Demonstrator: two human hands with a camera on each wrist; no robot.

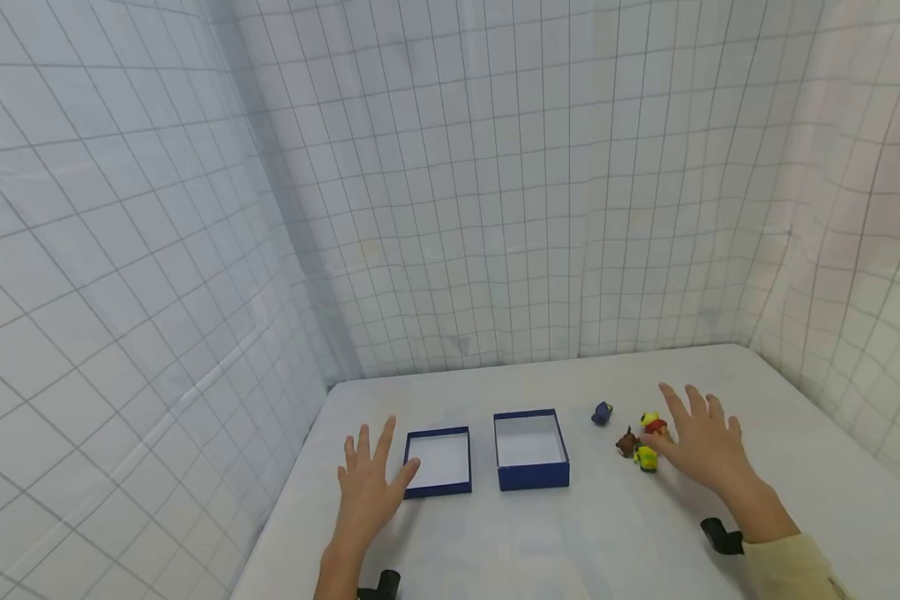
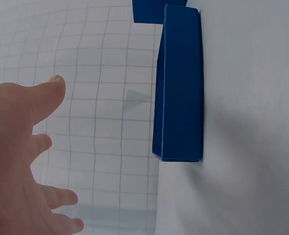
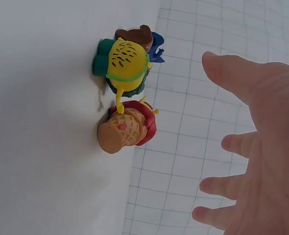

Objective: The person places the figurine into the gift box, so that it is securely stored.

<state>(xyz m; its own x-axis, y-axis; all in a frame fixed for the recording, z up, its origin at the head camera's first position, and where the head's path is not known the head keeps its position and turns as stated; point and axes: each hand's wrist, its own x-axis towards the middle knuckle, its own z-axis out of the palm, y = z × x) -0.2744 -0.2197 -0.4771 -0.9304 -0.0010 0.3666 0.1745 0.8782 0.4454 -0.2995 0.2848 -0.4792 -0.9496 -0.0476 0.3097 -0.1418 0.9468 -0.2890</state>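
My left hand (image 1: 369, 492), fingers spread, hovers at the left edge of a shallow blue tray (image 1: 438, 491) with a white inside; in the left wrist view the hand (image 2: 17, 156) holds nothing beside the tray's blue wall (image 2: 182, 88). Over the table at the right, my right hand (image 1: 708, 450) is spread and empty near small toy figures. These are a yellow-green one (image 1: 647, 458), a brown one (image 1: 627, 443) and a red and yellow one (image 1: 654, 423). The right wrist view shows the yellow figure (image 3: 127, 59) beside one with a waffle-patterned body (image 3: 127, 128), apart from the hand (image 3: 267, 147).
A deeper blue box (image 1: 534, 477) with a white inside stands mid-table, right of the tray. A dark blue figure (image 1: 602, 413) lies between that box and the other figures. Grid-patterned curtains (image 1: 495, 208) hang behind and on both sides of the white table (image 1: 540, 550).
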